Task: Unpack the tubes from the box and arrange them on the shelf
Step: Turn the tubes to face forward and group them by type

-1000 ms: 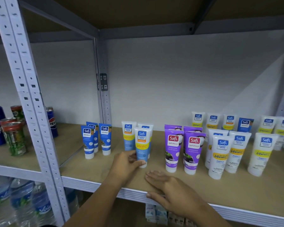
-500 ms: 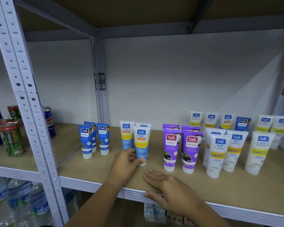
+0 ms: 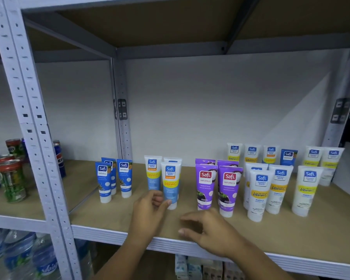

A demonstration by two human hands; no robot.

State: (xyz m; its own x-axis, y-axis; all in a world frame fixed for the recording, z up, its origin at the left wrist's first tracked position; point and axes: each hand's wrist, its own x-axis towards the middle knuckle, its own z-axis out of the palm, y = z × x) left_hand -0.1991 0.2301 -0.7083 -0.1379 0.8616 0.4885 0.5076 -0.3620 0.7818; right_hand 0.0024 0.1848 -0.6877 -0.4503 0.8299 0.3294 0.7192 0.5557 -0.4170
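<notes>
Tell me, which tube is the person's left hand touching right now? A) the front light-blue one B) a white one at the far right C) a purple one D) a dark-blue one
A: the left hand has its thumb and fingers at the cap end of the front light-blue tube.

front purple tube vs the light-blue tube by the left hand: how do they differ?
Colour: the purple tube has a purple body and a red Safi badge; the light-blue tube is white over light blue with a blue badge.
Print: the purple tube reads Naturals, the light-blue tube Perfect White.
Contact: the left hand has its thumb and fingers at the light-blue tube's base; nothing touches the purple tube.
Both stand upright, cap down, on the shelf.
</notes>
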